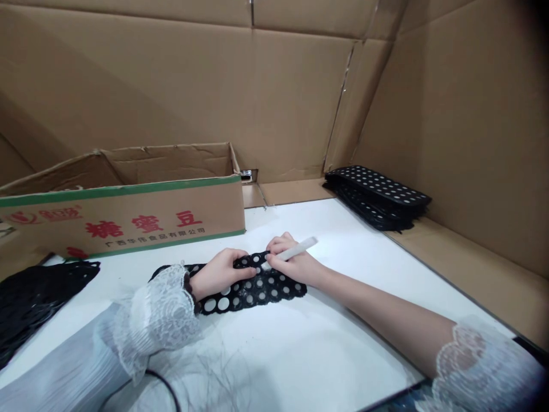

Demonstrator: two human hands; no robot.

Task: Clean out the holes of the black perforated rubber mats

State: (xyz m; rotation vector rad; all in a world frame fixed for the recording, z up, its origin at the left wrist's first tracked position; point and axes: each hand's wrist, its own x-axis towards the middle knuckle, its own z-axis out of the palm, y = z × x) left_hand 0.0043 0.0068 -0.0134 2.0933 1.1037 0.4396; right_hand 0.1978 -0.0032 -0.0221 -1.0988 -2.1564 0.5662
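A black sheet (pixel 256 290) with rows of pale round spots and a scalloped edge lies on the white table. Toward its left end the spots look larger and whiter; elsewhere they are greyer. My left hand (pixel 221 273) grips the sheet's far edge, its thumb on top and its other fingers partly hidden. Between the thumb and fingers of my right hand (pixel 291 260) is a slim white pen-like tool (pixel 298 248). It slants, with its lower tip at the sheet near my left thumb. I cannot tell whether the tip touches.
An open cardboard box (pixel 167 214) with green edging and red characters stands at the left. Dark flat pieces (pixel 38 297) lie at the near left. A stack of black dotted sheets (pixel 380 191) sits at the back right. Cardboard walls (pixel 291 91) surround the white table (pixel 326 355).
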